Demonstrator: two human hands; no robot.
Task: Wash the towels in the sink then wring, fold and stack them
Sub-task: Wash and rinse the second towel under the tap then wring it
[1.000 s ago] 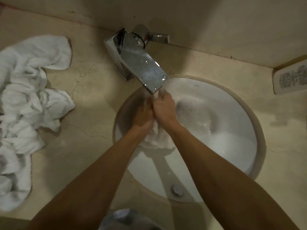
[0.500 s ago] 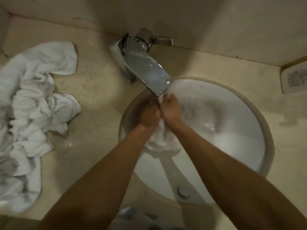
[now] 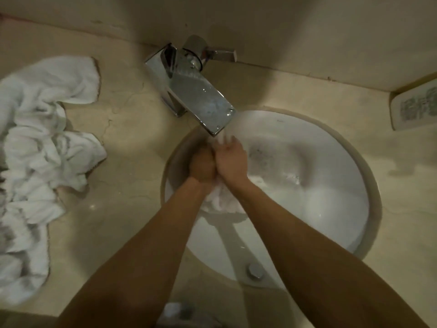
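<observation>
Both my hands are pressed together over a small white towel [image 3: 221, 200] in the round white sink [image 3: 319, 209], just under the spout of the chrome faucet [image 3: 196, 95]. My left hand [image 3: 202, 165] is curled into a fist round the towel. My right hand [image 3: 230, 159] grips it from the other side, fingers pointing up toward the spout. Only a bunched end of the towel shows below my wrists. Water blurs at the spout's tip.
A heap of crumpled white towels [image 3: 35, 147] lies on the beige counter [image 3: 123, 185] to the left. The sink's drain plug [image 3: 254, 271] sits near its front. A white object with print [image 3: 416, 105] lies at the far right by the wall.
My hands stay clasped on the towel under the spout, shifting only slightly against each other. The view has drifted a little, so the sink and towels sit differently in frame.
</observation>
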